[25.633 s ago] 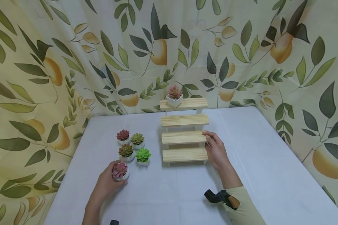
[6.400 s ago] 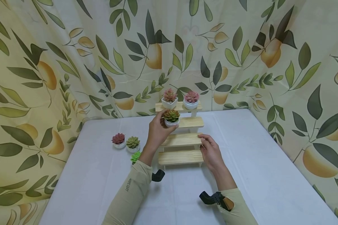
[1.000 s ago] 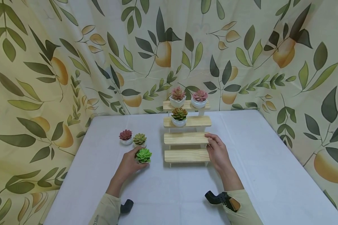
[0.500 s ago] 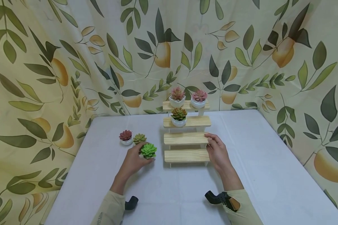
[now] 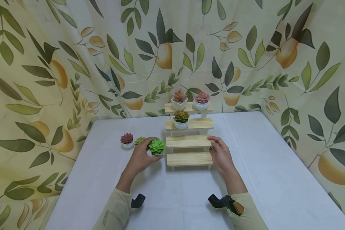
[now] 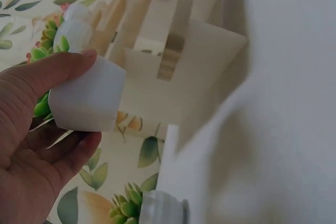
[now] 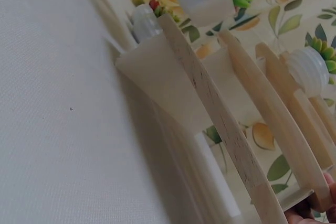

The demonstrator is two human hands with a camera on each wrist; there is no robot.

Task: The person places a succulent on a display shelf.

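With our left hand [image 5: 141,157] we pinch the white pot [image 6: 88,95] of the bright green succulent [image 5: 157,146] between curled fingers and thumb, lifted over the table [image 5: 178,191], just left of the stepped wooden stand [image 5: 189,158]. Our right hand [image 5: 222,156] pinches the right end of the stand's third board [image 5: 187,141] from the top, its fingers curled.

I watch the head view look forward and down from above across the white table [image 5: 276,179], while the two wrist views, rolled sideways, peer in close and low from either side, both sharing the stepped shelf [image 5: 189,141] and the potted green succulent [image 5: 157,147].
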